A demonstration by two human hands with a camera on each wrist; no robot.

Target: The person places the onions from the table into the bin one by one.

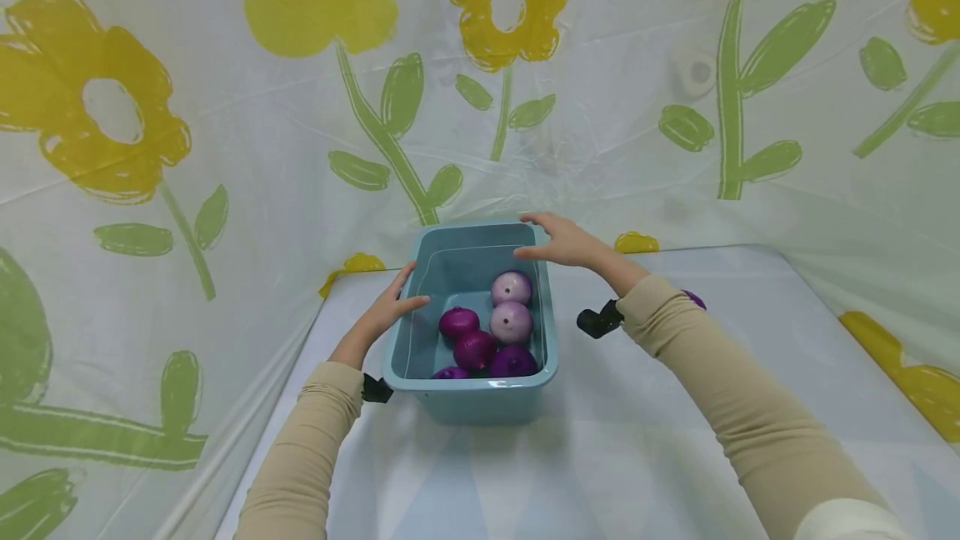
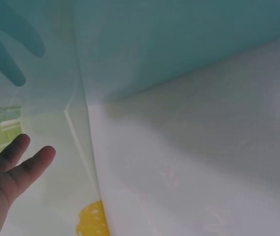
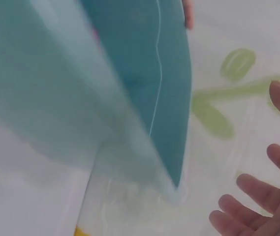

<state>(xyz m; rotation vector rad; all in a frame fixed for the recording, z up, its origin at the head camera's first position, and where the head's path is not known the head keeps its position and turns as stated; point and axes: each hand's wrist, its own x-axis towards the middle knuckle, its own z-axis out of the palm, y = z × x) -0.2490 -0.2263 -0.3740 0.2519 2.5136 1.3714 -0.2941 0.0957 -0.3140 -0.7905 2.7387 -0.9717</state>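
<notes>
A blue plastic tub (image 1: 480,402) stands on the table, holding several purple onions. Two pale purple onions (image 1: 512,322) lie along its right side, with darker ones such as the magenta onion (image 1: 458,322) and the deep purple onion (image 1: 513,362) beside and nearer. My left hand (image 1: 385,309) is at the tub's left rim, fingers extended and thumb apart. At the far right corner, my right hand (image 1: 564,242) hovers with fingers spread; the right wrist view shows these fingers (image 3: 260,191) apart from the tub wall. Neither hand holds anything.
Another purple onion (image 1: 694,299) lies on the table to the right, mostly hidden behind my right sleeve. A pale cloth (image 1: 637,457) covers the table. Behind it hangs a white curtain (image 1: 600,140) printed with yellow flowers. Black wrist cameras are strapped to both wrists.
</notes>
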